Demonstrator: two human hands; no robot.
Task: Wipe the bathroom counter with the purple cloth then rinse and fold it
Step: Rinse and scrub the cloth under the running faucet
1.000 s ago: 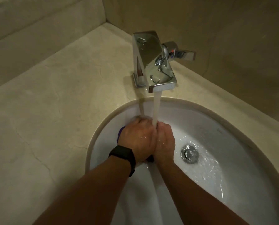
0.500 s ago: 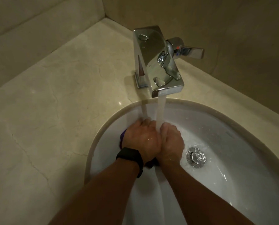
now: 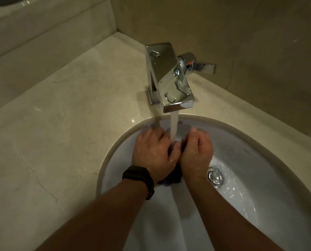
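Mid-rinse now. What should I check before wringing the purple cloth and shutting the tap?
1. Grip: left hand and right hand hold the crumpled purple cloth: ok.
2. Water stream from square chrome faucet lands between the hands: ok.
3. Cloth held over white sink basin, not beige stone counter: ok.
4. Cloth rinsed clean: cannot tell, mostly hidden.
5. Chrome lever handle unobstructed: ok.

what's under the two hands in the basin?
The purple cloth, bunched: only a dark wad shows between the left hand and right hand and just below them. The tap stream falls between the hands. The rest of the cloth, and the sink beneath, are covered.
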